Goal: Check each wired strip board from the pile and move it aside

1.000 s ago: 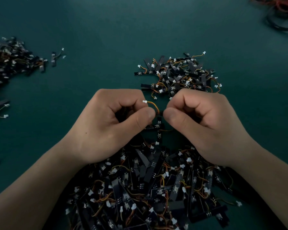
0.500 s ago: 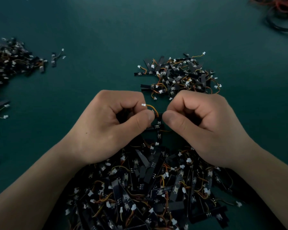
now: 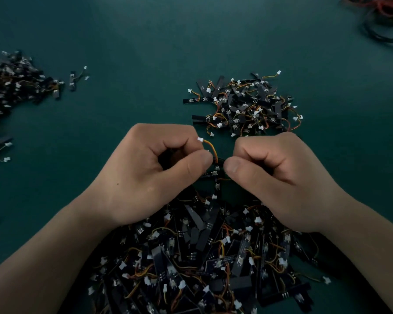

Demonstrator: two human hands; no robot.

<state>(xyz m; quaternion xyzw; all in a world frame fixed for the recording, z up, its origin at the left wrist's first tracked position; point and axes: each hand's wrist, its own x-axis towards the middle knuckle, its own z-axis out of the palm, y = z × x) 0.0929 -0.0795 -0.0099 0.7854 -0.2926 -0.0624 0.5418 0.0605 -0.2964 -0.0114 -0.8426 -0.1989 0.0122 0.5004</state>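
- Against the frame one second ago, little differs: both fists hold the same place, the orange lead's loop stands a touch more upright, and its white plug sits slightly nearer the left knuckles.
- The left hand (image 3: pixel 145 175) is curled closed, thumb pressed against the forefinger, pinching one end of a black wired strip board (image 3: pixel 216 169) that bridges the gap between the two hands.
- The right hand (image 3: pixel 279 177) is also curled closed, thumb tip at the board's other end; whether it truly pinches the board or only touches it I cannot tell, since the fingers hide the contact.
- The board's orange lead (image 3: pixel 212 149) arcs up from it and ends in a white plug (image 3: pixel 200 139) touching the left forefinger.
- The held board hovers above the far edge of the near pile (image 3: pixel 202 257), a dense tangle of boards filling the near centre under both wrists.
- A smaller pile (image 3: pixel 243 105) lies just beyond the hands, slightly right.
- A third heap (image 3: pixel 11 87) lies at the left edge, partly cut off, with one stray board (image 3: pixel 72 80) just beside it.
- Coiled red and black cables (image 3: pixel 386 17) sit at the far right corner.
- The green mat (image 3: pixel 134 53) is bare between the left heap and the hands, across the far centre, and on the right side.
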